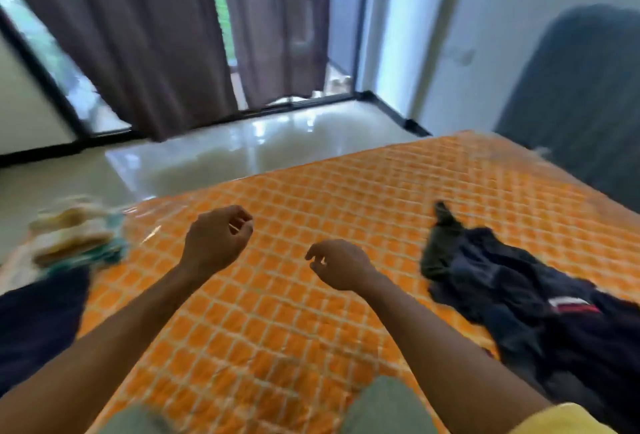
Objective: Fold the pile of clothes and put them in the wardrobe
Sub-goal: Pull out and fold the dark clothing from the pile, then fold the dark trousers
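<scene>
**Unfolded pile lies to your right; the right hand is nearer**

Both your hands are empty. The left hand (216, 238) hovers over the mattress (311, 347) with its fingers loosely curled in. The right hand (337, 264) hangs a little lower and nearer to you, fingers relaxed and drooping. Neither touches any cloth.

The pile of dark clothes (512, 291) sits on the mattress off to your right, well apart from the left hand and only near the right. Its long axis runs on a diagonal. An olive-green garment (441, 246) forms the far tip and points away from you, and the bulk trails back toward your right side and out of the frame's edge. A red-and-white band (571, 305) shows on one dark piece in the middle of the heap. I judge the olive tip the closest part for your right hand to reach.

On your left, at the mattress corner, a stack of light folded clothes (74, 236) shows only as a blur. Just beside it, nearer you, lies a dark blue cloth (38, 326).

Between the two heaps the quilted orange surface lies bare under your hands and out in front of your knees (384, 409), which looks like room enough to spread a garment. The far edge drops to the glossy floor (207, 156). No wardrobe is in view.
</scene>
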